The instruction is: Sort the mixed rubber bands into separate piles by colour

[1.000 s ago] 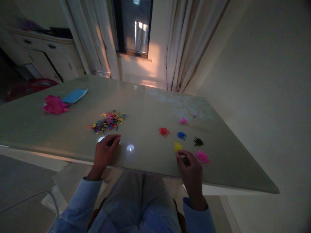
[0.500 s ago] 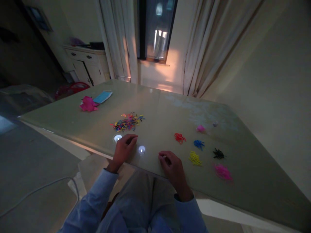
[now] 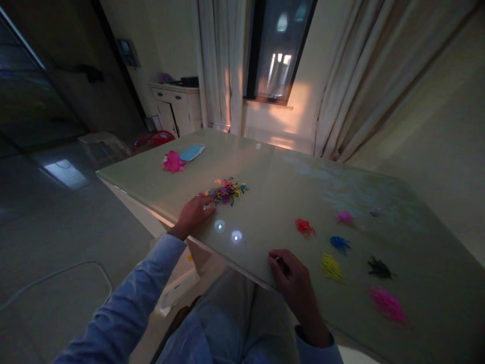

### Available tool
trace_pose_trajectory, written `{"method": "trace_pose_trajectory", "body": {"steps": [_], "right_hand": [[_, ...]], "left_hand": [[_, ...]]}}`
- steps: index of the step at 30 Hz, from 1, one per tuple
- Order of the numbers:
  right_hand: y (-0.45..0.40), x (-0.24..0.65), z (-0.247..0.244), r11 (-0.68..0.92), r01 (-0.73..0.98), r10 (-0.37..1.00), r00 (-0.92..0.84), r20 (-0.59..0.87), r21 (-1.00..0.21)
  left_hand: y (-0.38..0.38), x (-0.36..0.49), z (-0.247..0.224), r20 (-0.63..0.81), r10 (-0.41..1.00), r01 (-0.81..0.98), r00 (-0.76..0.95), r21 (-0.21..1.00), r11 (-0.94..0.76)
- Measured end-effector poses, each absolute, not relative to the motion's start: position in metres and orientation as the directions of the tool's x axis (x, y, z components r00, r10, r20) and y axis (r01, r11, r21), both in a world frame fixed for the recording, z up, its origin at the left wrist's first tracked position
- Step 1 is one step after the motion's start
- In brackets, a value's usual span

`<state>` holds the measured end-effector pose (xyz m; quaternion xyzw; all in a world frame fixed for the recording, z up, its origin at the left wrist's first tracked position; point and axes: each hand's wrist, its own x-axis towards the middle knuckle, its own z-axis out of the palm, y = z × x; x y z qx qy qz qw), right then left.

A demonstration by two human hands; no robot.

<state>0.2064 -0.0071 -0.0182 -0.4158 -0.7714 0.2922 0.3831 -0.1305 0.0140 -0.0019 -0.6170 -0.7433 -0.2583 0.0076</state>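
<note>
On the table lies a mixed heap of small coloured rubber bands (image 3: 228,192). My left hand (image 3: 197,211) reaches to the near left edge of this heap, thumb and fingers apart, fingertips at the bands. My right hand (image 3: 290,270) rests by the table's front edge with its fingers curled and thumb against them; whatever it holds, if anything, is hidden. Beyond and right of it are single-colour piles: red bands (image 3: 305,227), yellow bands (image 3: 332,267), blue bands (image 3: 340,244), black bands (image 3: 379,267) and pink bands (image 3: 388,303).
A crumpled pink wrapper (image 3: 174,162) and a blue face mask (image 3: 192,152) lie at the table's far left. A small pink item (image 3: 344,217) and a clear scrap (image 3: 375,212) sit behind the sorted piles. Two light reflections show on the glossy tabletop (image 3: 265,202).
My left hand has moved forward and left to the mixed heap, its fingers opening. My right hand stays curled near the edge. The view has turned left.
</note>
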Motion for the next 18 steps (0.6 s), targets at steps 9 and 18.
{"method": "trace_pose_trajectory", "body": {"steps": [9,18], "right_hand": [[-0.006,0.208,-0.019,0.491,0.418,0.86,-0.374,0.347,-0.764],[-0.007,0.208,-0.02,0.51,0.422,0.851,-0.377,0.367,-0.75]], "left_hand": [[0.026,-0.125,0.005,0.211,0.964,0.972,-0.164,0.199,0.122],[0.015,-0.126,0.003,0.255,0.954,0.972,-0.157,0.21,0.104]]}}
